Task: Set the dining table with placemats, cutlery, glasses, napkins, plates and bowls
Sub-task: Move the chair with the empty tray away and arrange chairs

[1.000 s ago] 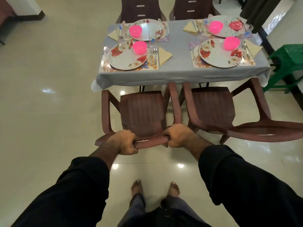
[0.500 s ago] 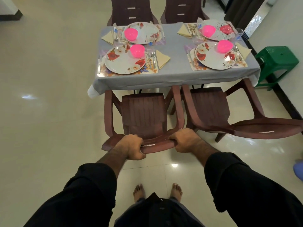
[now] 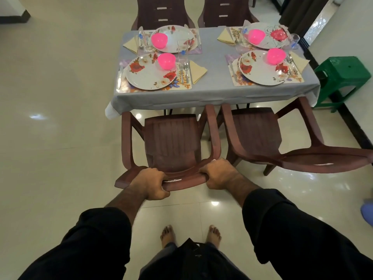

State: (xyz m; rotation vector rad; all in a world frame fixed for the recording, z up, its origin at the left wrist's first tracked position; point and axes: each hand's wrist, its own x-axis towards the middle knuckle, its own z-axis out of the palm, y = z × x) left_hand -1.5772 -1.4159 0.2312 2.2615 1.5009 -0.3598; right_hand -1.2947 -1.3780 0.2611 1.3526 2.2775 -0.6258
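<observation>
With both arms stretched forward in black sleeves, the left hand [image 3: 150, 183] and the right hand [image 3: 219, 173] each clench the curved top edge of a brown plastic chair [image 3: 171, 146], fingers wrapped under the backrest rim and knuckles up, the left near the chair's 7 o'clock corner and the right near its 5 o'clock corner. The chair faces the tabletop [image 3: 214, 91], its front edge just beside the hanging grey cloth. A second brown chair [image 3: 260, 138] stands touching it at 3 o'clock, angled outward. On the tabletop, at 12 o'clock from the hands, four places are laid: each has a floral placemat [image 3: 181, 86] under a flowered plate [image 3: 150, 74], with a pink bowl [image 3: 166, 61] set on the plate's far side. Beside the near-left plate lie a fork and spoon [image 3: 183, 72], then a folded yellow napkin [image 3: 197, 71], and a clear glass [image 3: 182, 49] stands behind them. A green stool [image 3: 343, 77] sits at 2 o'clock on the tiled floor [image 3: 50, 138]. Bare feet show at 6 o'clock.
</observation>
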